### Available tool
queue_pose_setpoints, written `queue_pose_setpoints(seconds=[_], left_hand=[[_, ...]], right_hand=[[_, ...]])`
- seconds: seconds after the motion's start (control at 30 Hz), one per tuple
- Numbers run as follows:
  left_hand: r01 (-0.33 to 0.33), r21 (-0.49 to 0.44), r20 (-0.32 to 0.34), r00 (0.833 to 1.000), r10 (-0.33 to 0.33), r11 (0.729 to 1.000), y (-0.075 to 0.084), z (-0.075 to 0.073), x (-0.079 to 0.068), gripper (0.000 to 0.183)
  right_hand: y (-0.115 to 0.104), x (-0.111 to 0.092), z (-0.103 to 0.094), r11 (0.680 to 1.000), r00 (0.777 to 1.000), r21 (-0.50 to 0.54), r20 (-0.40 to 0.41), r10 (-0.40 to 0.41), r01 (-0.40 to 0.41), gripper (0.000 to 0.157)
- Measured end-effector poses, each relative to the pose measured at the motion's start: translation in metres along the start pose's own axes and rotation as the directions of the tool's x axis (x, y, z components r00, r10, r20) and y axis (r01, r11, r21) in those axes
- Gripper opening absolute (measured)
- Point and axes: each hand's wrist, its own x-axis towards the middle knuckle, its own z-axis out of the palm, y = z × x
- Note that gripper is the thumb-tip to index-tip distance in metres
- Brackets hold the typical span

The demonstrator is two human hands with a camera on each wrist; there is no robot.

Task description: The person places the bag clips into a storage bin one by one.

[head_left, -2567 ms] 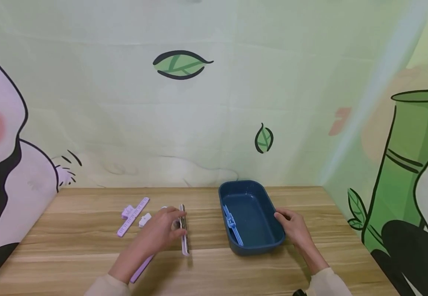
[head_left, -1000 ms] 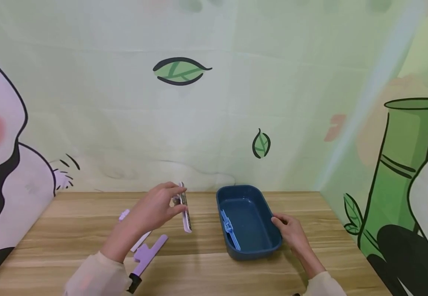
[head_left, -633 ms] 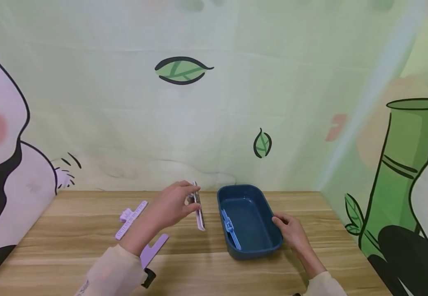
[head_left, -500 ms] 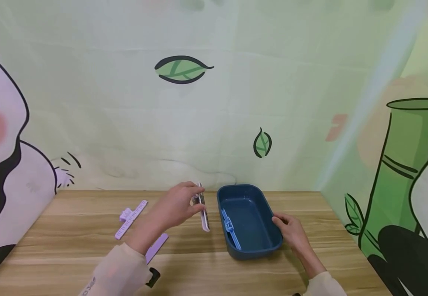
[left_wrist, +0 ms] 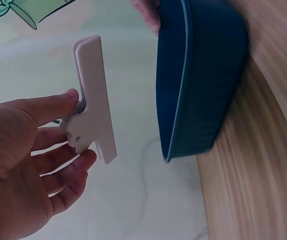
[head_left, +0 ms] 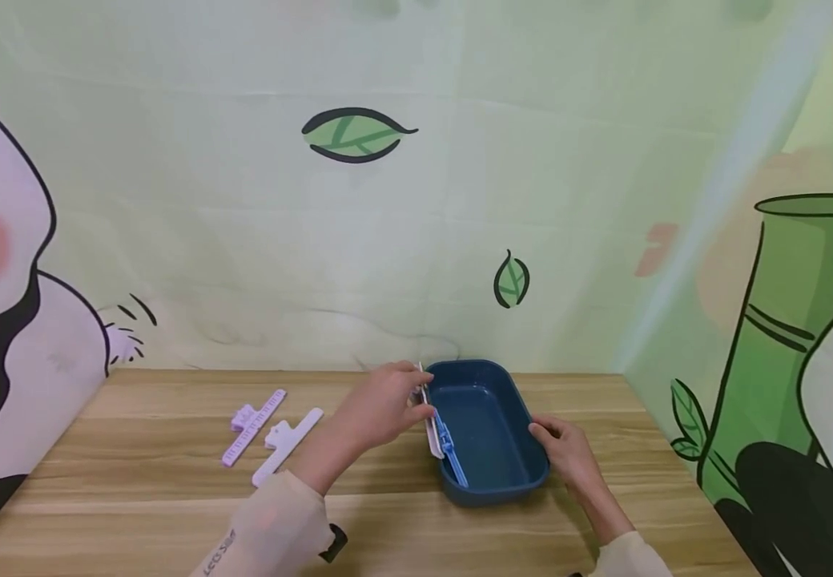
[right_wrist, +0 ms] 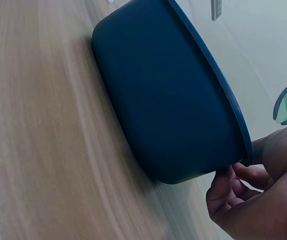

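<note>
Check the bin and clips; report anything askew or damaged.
Nothing stands out. The bin sits upright, the blue clip is inside, the ruler clip and plain clip lie on the table, and the left hand holds another clip; no damage shows.

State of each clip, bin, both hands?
Dark blue bin, upright on table
Left hand, pinching white clip
White clip, raised off table
Right hand, gripping bin
Light blue clip, inside bin
Lavender ruler clip, on table, markings up
Pale lavender clip, lying on table

head: high, forward-down over tabletop | left wrist, right wrist: close, tilted, both facing the shared blue bin
</note>
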Motion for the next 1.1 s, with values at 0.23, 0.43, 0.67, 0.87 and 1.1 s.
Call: queue_pose_setpoints(seconds=[0.23, 0.43, 0.67, 0.87, 1.1], left_hand=[[-0.001, -0.018, 0.035, 0.999, 0.002, 1.0, 0.011, 0.012, 0.012, 0.049], [0.012, -0.017, 0.05, 0.999, -0.011, 1.0, 0.017, 0.021, 0.019, 0.05], [0.01, 0.009, 0.037, 0.999, -0.01, 1.0, 0.02, 0.034, 0.026, 0.049], [-0.007, 0.046, 0.044, 0.999, 0.005, 0.999, 0.023, 0.044, 0.032, 0.049], [-0.038, 0.082, 0.018, 0.999, 0.037, 0.996, 0.023, 0.054, 0.032, 0.048]], right_hand=[[0.0, -0.002, -0.002, 1.0, 1.0, -0.004, 0.005, 0.008, -0.008, 0.04], [-0.001, -0.003, -0.002, 1.0, 1.0, 0.0, -0.007, 0.007, -0.007, 0.039], [-0.001, -0.001, -0.002, 1.0, 1.0, 0.0, -0.013, 0.002, -0.002, 0.038], [-0.001, 0.0, -0.002, 1.0, 1.0, 0.007, -0.02, -0.001, 0.001, 0.037], [0.0, 0.0, -0.002, 1.0, 1.0, 0.01, -0.027, 0.001, 0.0, 0.037]])
